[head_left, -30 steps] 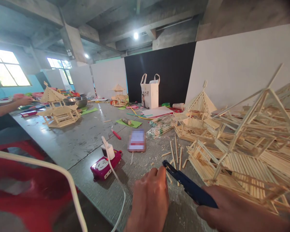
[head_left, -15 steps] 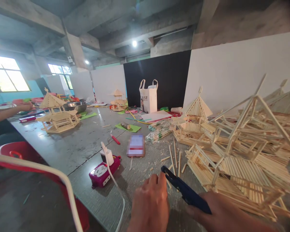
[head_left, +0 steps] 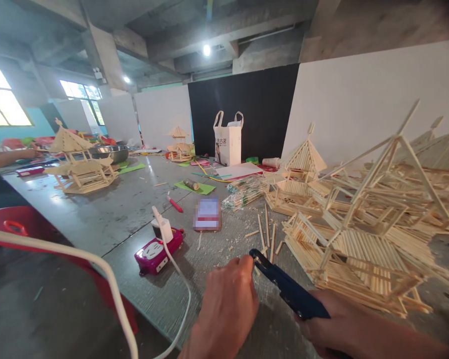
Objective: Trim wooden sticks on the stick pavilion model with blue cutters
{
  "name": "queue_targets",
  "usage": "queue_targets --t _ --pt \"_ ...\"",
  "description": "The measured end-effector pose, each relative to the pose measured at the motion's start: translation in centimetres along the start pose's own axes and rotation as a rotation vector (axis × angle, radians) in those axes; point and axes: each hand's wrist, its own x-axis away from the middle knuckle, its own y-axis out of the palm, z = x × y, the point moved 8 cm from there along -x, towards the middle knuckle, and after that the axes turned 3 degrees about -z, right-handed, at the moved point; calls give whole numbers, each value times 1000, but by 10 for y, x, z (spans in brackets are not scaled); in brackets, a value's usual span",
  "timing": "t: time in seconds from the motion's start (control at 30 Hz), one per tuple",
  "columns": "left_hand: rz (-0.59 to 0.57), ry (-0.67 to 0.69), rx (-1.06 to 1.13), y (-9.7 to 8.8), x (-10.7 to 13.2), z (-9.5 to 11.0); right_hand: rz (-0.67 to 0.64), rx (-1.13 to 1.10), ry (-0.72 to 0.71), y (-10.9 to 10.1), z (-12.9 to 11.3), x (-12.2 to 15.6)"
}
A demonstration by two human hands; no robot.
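Two hands working a blue cutter over a counter full of stick pavilions

Going left to right: a magenta power strip (head_left: 157, 253) is sitting on the grey counter (head_left: 108, 214) with one white plug in it, and the white tote bag (head_left: 228, 139) at the back is showing dark print too small to read. The left hand (head_left: 228, 305) is curling narrow, fingertips pinching at the cutter's tip. The dark blue cutter (head_left: 286, 290), long and slim, is lying slantwise low over the counter, gripped by the right hand (head_left: 338, 326). Three loose sticks (head_left: 266, 234) are lying just beyond, beside the nearest stick model (head_left: 362, 254).
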Motion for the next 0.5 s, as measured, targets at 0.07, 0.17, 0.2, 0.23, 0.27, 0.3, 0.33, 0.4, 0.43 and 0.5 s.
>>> queue_targets --t 0.07,0.17,0.2,0.23,0.27,0.3,0.33,0.4,0.43,0.5 --pt "2 7 16 0 0 0 0 28 -13 -2 -1 1" --pt "-1 2 -1 0 1 0 10 81 -16 -4 0 2" --pt "-1 0 -9 -1 1 0 28 121 -47 -6 -1 2" --pt "1 -1 -14 -1 2 1 54 162 -82 -8 -3 3" --pt "1 -2 -16 -2 2 2 86 200 -116 -10 -5 4" --pt "2 -4 -14 -2 3 2 114 228 -148 -11 -6 4" --pt "4 -4 -10 -2 3 3 136 242 -171 -12 -6 4" --pt "6 -6 -9 -3 2 4 146 240 -187 -11 -4 2" --pt "6 -4 -10 -2 2 5 140 234 -193 -10 -2 0" --pt "4 -5 -14 -1 1 5 159 222 -199 -10 0 -4"
